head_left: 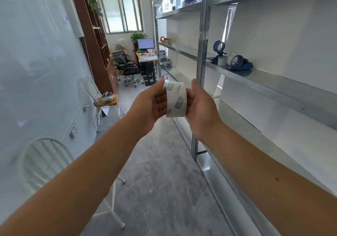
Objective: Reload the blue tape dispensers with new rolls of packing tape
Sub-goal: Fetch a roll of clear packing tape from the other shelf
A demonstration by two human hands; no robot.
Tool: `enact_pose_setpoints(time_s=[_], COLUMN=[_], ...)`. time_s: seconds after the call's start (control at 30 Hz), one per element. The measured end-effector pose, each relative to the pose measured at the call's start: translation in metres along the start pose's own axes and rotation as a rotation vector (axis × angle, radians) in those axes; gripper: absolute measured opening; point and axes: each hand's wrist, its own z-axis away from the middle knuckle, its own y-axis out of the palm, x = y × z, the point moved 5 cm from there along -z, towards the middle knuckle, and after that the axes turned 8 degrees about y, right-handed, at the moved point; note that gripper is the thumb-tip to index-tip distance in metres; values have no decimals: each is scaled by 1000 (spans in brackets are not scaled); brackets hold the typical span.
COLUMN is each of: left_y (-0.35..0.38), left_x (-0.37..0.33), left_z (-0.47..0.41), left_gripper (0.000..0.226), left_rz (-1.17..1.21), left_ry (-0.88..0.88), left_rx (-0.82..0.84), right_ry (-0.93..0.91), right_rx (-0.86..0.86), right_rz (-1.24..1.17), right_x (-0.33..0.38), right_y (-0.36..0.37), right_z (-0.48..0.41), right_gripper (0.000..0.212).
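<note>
Both my hands hold one roll of packing tape (pixel 176 100), white with small blue and yellow prints, out in front of me over the aisle. My left hand (pixel 151 106) grips its left side and my right hand (pixel 200 108) its right side. On the metal shelf (pixel 269 77) to the right stand two blue tape dispensers: one upright (pixel 219 49) and one lying down (pixel 240 62). A pale tape roll (pixel 222 60) sits between them. The dispensers are well beyond my hands, up and to the right.
A metal shelving unit with an upright post (pixel 202 53) runs along the right. White chairs (pixel 102 97) stand against the left wall, one holding a headset. A desk with a monitor (pixel 145 43) and an office chair (pixel 127 66) fill the far end.
</note>
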Motion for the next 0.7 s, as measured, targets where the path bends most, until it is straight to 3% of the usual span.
enact_pose_setpoints(time_s=[0.4, 0.7], left_y=[-51, -86], left_x=[8, 41], left_z=[-145, -258], left_gripper=[36, 54], left_rz=[-102, -6], left_ry=[28, 55], left_rx=[-258, -490], right_ry=[83, 143], right_rx=[201, 206], right_rz=[12, 58], right_x=[-8, -22], right_y=[17, 23], right_z=[-188, -323], right_gripper=[63, 59])
